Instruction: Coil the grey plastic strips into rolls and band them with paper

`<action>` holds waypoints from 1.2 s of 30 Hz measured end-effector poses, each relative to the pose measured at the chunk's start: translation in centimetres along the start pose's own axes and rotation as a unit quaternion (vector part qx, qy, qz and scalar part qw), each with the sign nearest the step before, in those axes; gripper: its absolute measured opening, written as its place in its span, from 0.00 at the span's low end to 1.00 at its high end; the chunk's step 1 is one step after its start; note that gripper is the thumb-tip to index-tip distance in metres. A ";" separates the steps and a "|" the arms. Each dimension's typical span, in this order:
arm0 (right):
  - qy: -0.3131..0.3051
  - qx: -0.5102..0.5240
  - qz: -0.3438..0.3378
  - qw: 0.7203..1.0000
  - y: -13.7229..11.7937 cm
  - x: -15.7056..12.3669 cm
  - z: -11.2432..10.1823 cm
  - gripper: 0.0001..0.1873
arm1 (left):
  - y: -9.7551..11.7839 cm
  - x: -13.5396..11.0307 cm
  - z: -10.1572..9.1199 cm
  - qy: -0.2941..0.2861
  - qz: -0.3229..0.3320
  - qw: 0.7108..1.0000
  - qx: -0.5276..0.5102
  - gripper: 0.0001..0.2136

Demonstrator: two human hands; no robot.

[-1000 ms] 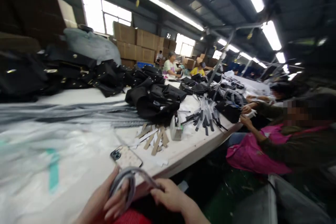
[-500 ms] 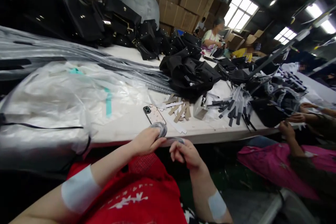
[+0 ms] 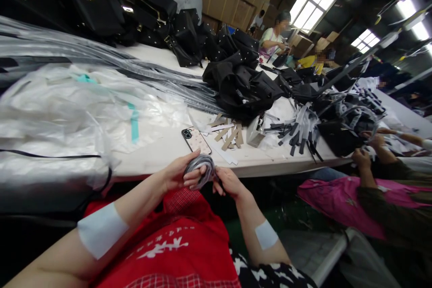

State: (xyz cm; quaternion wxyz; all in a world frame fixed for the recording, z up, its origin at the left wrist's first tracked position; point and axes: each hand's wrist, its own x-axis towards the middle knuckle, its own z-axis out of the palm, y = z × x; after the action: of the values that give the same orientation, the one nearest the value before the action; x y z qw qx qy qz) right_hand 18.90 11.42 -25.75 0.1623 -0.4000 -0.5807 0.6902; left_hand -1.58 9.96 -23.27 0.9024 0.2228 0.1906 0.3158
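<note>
A grey strap [image 3: 204, 165] in clear plastic wrap is wound into a coil in front of me, just off the table's front edge. My left hand [image 3: 184, 173] grips the coil, with the fingers through its middle and the thumb along the top. At the coil's right side my right hand [image 3: 227, 181] has its fingers bent around the strap's end, which is mostly hidden. Just beyond the coil lies a phone [image 3: 195, 140] in a pink patterned case with its cameras facing up. Cardboard and white strips [image 3: 229, 136] are scattered to the right of the phone.
Plastic bags [image 3: 67, 112] cover the left of the white table [image 3: 151, 153]. Long wrapped straps [image 3: 135, 65] and black handbags [image 3: 243, 85] lie farther back. Short wrapped straps [image 3: 302, 130] are at right, where a co-worker's hands [image 3: 366, 155] handle a black bag [image 3: 339, 137].
The strap that was stretched between my hands is now wound into the coil. My right hand has come in against it, and the coil has turned to show its open middle.
</note>
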 end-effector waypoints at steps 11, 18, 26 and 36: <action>0.081 0.097 -0.066 0.990 -0.5 2.3 3.8 0.34 | -0.2 1.6 -0.3 0.066 0.091 0.987 -0.117 0.21; -0.003 -0.303 -0.072 0.950 -2.4 -0.8 -0.6 0.22 | -1.3 0.9 -2.0 0.279 0.169 0.914 0.242 0.22; -0.025 -0.327 -0.081 0.941 -1.9 -0.8 -0.1 0.15 | -3.3 1.7 -1.6 0.216 0.149 0.838 0.478 0.17; -0.012 -0.213 -0.041 0.976 0.1 -0.6 -0.1 0.19 | -3.6 0.3 -1.7 0.239 0.142 0.870 0.407 0.18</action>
State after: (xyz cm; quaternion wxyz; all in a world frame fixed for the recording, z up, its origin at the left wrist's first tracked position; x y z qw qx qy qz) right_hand 19.40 11.08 -25.64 0.0947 -0.3926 -0.7323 0.5483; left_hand -0.41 8.10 -26.62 0.6042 0.5129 0.4784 0.3781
